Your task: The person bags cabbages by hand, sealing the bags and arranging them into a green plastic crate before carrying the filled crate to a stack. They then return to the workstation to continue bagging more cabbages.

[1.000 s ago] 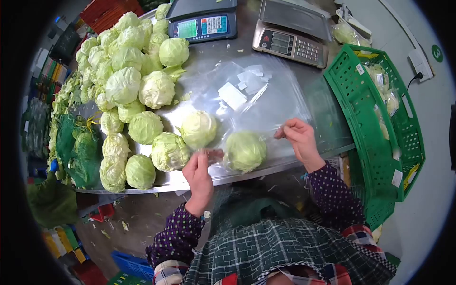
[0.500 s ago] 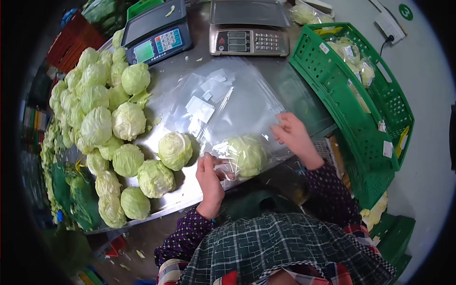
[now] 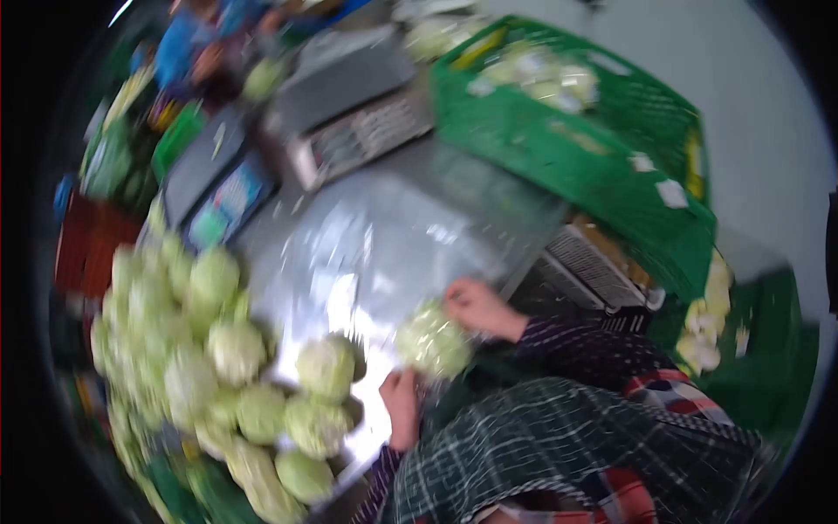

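A pale green cabbage (image 3: 434, 341) with shiny clear plastic over it lies at the near edge of the steel table, between my hands. My left hand (image 3: 401, 406) is closed at its lower left side, fingers pinched on the plastic bag. At the cabbage's upper right, my right hand (image 3: 478, 307) has curled fingers gripping the bag's film. Motion blur hides the fingertips' exact hold. Just left of my hands sits a bare cabbage (image 3: 325, 368). Flat clear plastic bags (image 3: 393, 218) are spread on the table beyond.
A heap of cabbages (image 3: 166, 323) fills the table's left side. Two weighing scales (image 3: 362, 140) stand at the back. A green crate (image 3: 524, 131) with wrapped cabbages is at the right. A co-worker in a blue sleeve (image 3: 179, 48) is at the far left.
The view has swung and blurred, bringing a co-worker into sight. My hands have come closer together around the plastic-covered cabbage, my right hand now beside its top.
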